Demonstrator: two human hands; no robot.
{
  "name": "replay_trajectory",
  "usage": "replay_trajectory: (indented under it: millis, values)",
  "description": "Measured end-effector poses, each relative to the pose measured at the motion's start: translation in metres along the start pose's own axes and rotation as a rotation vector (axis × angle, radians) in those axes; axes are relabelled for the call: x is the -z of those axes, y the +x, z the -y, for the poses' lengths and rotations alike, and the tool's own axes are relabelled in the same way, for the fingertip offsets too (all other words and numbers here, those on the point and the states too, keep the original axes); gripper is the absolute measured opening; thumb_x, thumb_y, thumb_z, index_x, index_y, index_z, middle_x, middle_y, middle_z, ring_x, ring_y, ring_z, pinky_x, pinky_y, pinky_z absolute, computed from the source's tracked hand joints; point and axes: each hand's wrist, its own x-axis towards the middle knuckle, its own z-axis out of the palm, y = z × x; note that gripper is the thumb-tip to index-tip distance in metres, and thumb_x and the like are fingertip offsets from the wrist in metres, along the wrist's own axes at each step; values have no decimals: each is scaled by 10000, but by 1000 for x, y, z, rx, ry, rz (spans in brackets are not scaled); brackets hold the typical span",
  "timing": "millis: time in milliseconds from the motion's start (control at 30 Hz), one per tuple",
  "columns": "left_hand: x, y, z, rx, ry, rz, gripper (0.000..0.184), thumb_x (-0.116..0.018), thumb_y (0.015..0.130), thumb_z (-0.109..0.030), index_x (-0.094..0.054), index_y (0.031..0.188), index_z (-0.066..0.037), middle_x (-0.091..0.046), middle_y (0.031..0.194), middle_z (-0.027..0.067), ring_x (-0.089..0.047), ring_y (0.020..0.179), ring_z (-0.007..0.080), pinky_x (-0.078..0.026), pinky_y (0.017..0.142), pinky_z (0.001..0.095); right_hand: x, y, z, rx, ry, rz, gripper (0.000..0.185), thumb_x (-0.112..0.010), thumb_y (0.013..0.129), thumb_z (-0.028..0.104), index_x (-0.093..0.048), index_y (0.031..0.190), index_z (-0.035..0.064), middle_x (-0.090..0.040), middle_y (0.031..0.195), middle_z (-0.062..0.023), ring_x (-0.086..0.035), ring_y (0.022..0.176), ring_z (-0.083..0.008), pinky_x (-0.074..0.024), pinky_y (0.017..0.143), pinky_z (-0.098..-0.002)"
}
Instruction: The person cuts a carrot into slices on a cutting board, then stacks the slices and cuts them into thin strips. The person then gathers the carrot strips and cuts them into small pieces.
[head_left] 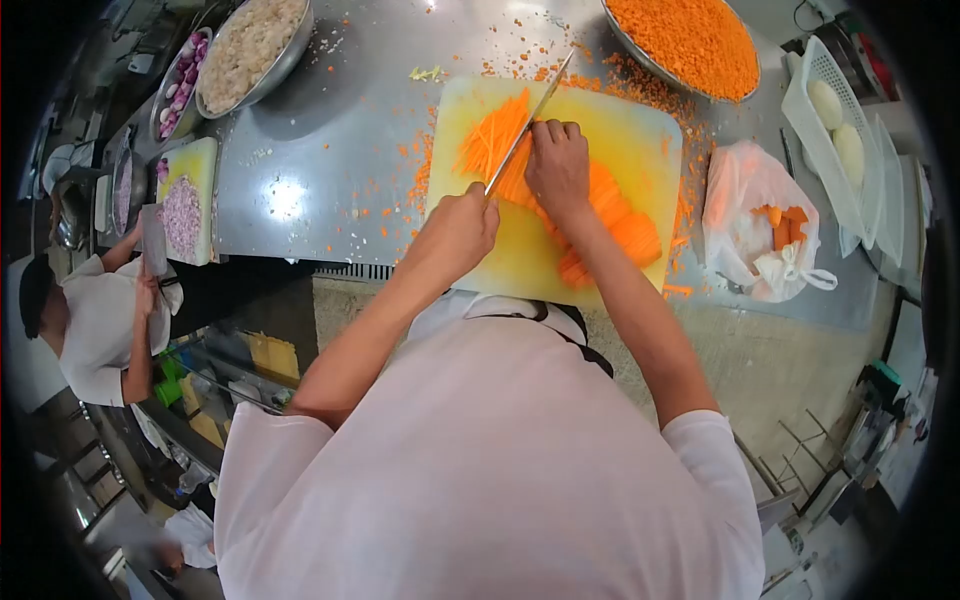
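My left hand (455, 235) is wrapped round the handle of a long kitchen knife (530, 124). The blade slants up and away across a pile of carrot. Beside the blade, my right hand (559, 165) presses down on the carrot with curled fingertips, partly hiding it. Thin carrot strips (490, 137) lie left of the blade. Overlapping carrot slices (622, 225) spread from under my right hand toward the near right corner. All of this rests on a yellow-stained white cutting board (650, 120).
Orange bits litter the steel table (330, 190). Bowls of chopped carrot (685, 45) and pale chopped food (250, 50) stand at the back. Right are a plastic bag (745, 210) with carrot pieces and a white basket (830, 120). A co-worker (105, 320) holds a cleaver at left.
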Motion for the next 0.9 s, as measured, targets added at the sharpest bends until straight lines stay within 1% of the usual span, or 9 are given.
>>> replay_trajectory:
  millis: [67,133,233,433,533,600,700,800,900]
  values:
    - [-21,14,12,-6,-9,-11,297,-479,957,-188,-525,877,95,-592,645,281,-599,539,424,-478,506,484,3,4,-2,-2,39,42,165,-590,768,69,-585,932,49,-576,873,-102,-538,878,-289,-445,728,-400]
    - [-33,30,15,-13,-33,-38,301,-478,957,-188,-525,871,96,-594,644,277,-594,519,420,-474,487,477,2,4,-10,33,64,0,168,-589,768,59,-587,935,46,-576,876,-105,-538,881,-291,-448,733,-402]
    - [-28,38,19,-60,-29,-61,301,-478,957,-191,-521,864,92,-592,645,277,-594,520,422,-467,490,478,6,5,-8,85,102,-38,180,-592,760,42,-589,940,42,-578,882,-110,-540,893,-298,-457,740,-405]
    - [2,1,-6,-56,-23,-28,304,-493,948,-187,-534,845,96,-586,668,305,-601,635,463,-474,585,503,7,-1,-6,84,65,-8,199,-609,734,28,-593,931,44,-579,894,-119,-541,902,-307,-467,746,-404]
    - [-16,3,1,67,-15,14,310,-505,942,-195,-543,850,99,-588,690,315,-597,693,476,-471,629,511,6,-3,-4,74,71,8,192,-609,732,32,-592,923,40,-580,894,-120,-542,894,-308,-468,748,-401]
    - [-32,28,13,-66,-38,-78,313,-509,942,-203,-536,859,98,-590,699,317,-599,688,474,-468,625,518,7,4,-7,72,45,24,189,-608,732,34,-591,920,37,-580,895,-120,-542,891,-308,-469,752,-399]
    - [11,2,-18,-4,3,10,309,-507,944,-201,-533,859,96,-591,704,319,-596,680,478,-469,622,516,5,7,-6,104,77,-63,181,-600,732,35,-590,913,31,-582,896,-122,-542,889,-310,-468,755,-397]
    - [-17,-3,2,70,26,15,306,-506,944,-201,-530,857,92,-591,698,315,-601,678,473,-473,616,517,5,-3,-5,93,60,-58,176,-598,728,32,-589,905,31,-582,896,-126,-542,887,-311,-467,756,-398]
    - [-28,23,6,22,-34,-9,306,-509,941,-200,-527,851,92,-590,690,314,-609,675,465,-478,607,523,7,-1,-9,98,85,-14,181,-600,723,24,-587,904,27,-582,897,-127,-544,886,-313,-467,756,-401]
